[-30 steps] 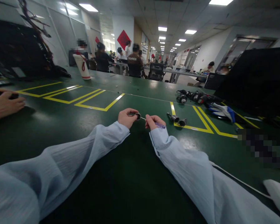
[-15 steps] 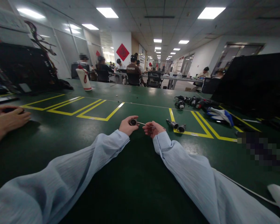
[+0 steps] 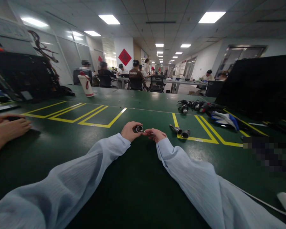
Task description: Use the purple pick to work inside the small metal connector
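My left hand [image 3: 129, 132] is closed around a small dark cylindrical metal part [image 3: 139, 128], its round open end facing me. In my right hand [image 3: 158, 135], the fingers pinch a thin shiny metal tool [image 3: 143, 131]; its exact kind is too small to tell. The tool's tip lies at the mouth of the cylinder, and whether it touches the inside is unclear. To the right of my hands, a metal part with a thin shaft [image 3: 177, 130] and a cup-shaped metal part [image 3: 186, 134] lie side by side on the table.
Yellow tape [image 3: 109, 126] marks the green table [image 3: 105, 101]. Dark tool-like parts [image 3: 184, 109] and blue-white gloves [image 3: 225, 120] lie at right. A white cup [image 3: 86, 86] stands at back left. Another person's hands [image 3: 13, 128] hold a dark object at far left.
My right hand has moved left toward the cylinder, bringing the tool's tip to its open end. The cylinder has turned slightly toward me and shifted a little right. The camera view has tilted slightly upward.
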Motion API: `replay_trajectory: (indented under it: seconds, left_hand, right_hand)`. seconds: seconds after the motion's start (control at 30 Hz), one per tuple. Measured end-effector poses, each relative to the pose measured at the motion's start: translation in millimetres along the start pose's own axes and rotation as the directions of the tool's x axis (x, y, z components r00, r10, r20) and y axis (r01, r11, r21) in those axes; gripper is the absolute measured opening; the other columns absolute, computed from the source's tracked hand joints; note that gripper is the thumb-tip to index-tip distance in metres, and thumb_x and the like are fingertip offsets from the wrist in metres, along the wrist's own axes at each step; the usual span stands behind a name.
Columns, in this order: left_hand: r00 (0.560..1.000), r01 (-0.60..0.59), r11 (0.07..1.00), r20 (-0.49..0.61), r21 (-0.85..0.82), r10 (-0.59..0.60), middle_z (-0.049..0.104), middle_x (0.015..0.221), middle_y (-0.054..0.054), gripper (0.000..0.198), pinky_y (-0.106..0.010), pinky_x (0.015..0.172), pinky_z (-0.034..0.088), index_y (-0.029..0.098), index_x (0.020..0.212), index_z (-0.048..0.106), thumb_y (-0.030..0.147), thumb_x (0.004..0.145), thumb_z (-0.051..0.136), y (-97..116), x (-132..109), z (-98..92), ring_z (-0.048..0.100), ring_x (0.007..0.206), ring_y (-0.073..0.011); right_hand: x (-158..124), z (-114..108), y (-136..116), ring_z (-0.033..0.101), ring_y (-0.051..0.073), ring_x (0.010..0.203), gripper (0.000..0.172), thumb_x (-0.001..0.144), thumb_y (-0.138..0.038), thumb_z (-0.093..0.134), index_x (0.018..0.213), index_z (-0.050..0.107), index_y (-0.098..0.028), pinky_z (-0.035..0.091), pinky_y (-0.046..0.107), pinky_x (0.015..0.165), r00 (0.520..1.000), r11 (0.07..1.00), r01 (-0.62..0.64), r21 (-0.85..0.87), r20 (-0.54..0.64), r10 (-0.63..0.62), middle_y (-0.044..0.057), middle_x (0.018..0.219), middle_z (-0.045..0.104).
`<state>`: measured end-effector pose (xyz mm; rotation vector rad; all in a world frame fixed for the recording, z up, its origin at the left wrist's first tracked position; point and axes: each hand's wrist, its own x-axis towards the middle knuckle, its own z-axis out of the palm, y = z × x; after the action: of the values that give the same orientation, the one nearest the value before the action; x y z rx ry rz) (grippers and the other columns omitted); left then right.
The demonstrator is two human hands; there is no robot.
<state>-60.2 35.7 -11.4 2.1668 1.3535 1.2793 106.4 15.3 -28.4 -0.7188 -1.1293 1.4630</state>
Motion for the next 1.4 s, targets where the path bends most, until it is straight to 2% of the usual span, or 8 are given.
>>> replay_trajectory:
  seconds: [0.1,0.2,0.37,0.6,0.73,0.87,1.13,1.4]
  left_hand:
    - [0.990,-0.138,0.981,0.056,0.134,0.132,0.060,0.077,-0.004,0.030,-0.034,0.075,0.040,0.015,0.078,0.063,0.031,0.055,0.072,0.5,3.3,-0.8,0.052,0.077,-0.0194]
    - [0.970,-0.233,0.945,0.124,0.228,0.209,0.055,0.071,-0.003,0.032,-0.030,0.068,0.039,0.014,0.070,0.057,0.043,0.061,0.067,0.7,5.9,0.8,0.049,0.070,-0.0158]
    - [0.979,-0.105,0.972,0.195,0.210,0.063,0.046,0.063,0.002,0.035,-0.021,0.049,0.033,0.015,0.067,0.046,0.047,0.063,0.061,1.9,5.7,3.7,0.042,0.056,-0.0106]
    - [0.964,-0.109,0.964,0.262,0.243,0.043,0.048,0.058,0.003,0.022,-0.020,0.049,0.032,0.015,0.065,0.047,0.033,0.066,0.058,3.4,5.3,5.7,0.045,0.053,-0.0100]
    - [0.956,-0.145,0.951,0.286,0.274,0.063,0.051,0.060,0.003,0.008,-0.020,0.051,0.033,0.015,0.067,0.050,0.019,0.064,0.056,3.3,4.8,6.1,0.047,0.056,-0.0106]
    - [0.950,-0.180,0.933,0.302,0.312,0.082,0.052,0.061,0.001,0.004,-0.022,0.053,0.034,0.015,0.068,0.051,0.018,0.065,0.054,4.5,3.6,5.0,0.049,0.057,-0.0122]
    - [0.932,-0.232,0.907,0.347,0.353,0.103,0.055,0.066,0.000,0.010,-0.022,0.055,0.036,0.016,0.071,0.054,0.012,0.062,0.053,7.1,2.6,2.6,0.051,0.062,-0.0135]
    - [0.937,-0.223,0.906,0.336,0.361,0.097,0.055,0.065,0.000,0.010,-0.022,0.055,0.038,0.016,0.070,0.053,0.013,0.062,0.052,8.3,2.9,2.5,0.052,0.060,-0.0132]
  right_hand:
    - [2.4,-3.2,3.1,0.062,0.019,0.075,0.019,0.063,-0.033,0.061,0.075,0.068,-0.020,0.041,0.028,0.062,0.999,0.998,0.030,-0.055,-0.025,-0.031,0.002,0.066,0.069]
    - [4.0,-4.9,3.8,0.061,0.017,0.068,0.014,0.063,-0.027,0.059,0.074,0.064,-0.021,0.042,0.027,0.059,0.996,0.993,0.061,-0.100,-0.054,-0.066,0.000,0.066,0.067]
    - [-3.2,3.3,-2.7,0.057,0.013,0.061,0.007,0.062,-0.025,0.057,0.066,0.059,-0.019,0.043,0.025,0.059,0.986,0.967,0.146,-0.209,-0.045,-0.159,-0.001,0.062,0.063]
    - [-15.3,11.4,-4.0,0.049,0.012,0.053,0.010,0.067,-0.028,0.054,0.067,0.059,-0.019,0.041,0.024,0.056,0.962,0.875,0.250,-0.415,0.005,-0.272,-0.002,0.058,0.059]
    - [-15.7,9.2,-1.9,0.051,0.016,0.067,0.010,0.066,-0.025,0.055,0.068,0.064,-0.021,0.041,0.028,0.068,0.933,0.768,0.308,-0.562,0.022,-0.358,0.000,0.068,0.062]
    - [-15.8,8.6,-3.7,0.053,0.020,0.079,0.010,0.063,-0.021,0.057,0.064,0.067,-0.024,0.040,0.032,0.080,0.908,0.718,0.358,-0.597,0.042,-0.418,0.002,0.069,0.063]
    - [-8.1,-0.9,-7.6,0.059,0.021,0.073,0.018,0.065,-0.024,0.054,0.063,0.071,-0.021,0.044,0.033,0.073,0.946,0.820,0.288,-0.494,0.012,-0.325,0.003,0.068,0.069]
    - [-5.9,-4.9,-12.4,0.063,0.019,0.075,0.021,0.067,-0.025,0.050,0.060,0.070,-0.021,0.046,0.031,0.076,0.966,0.892,0.249,-0.377,0.030,-0.256,0.002,0.066,0.071]
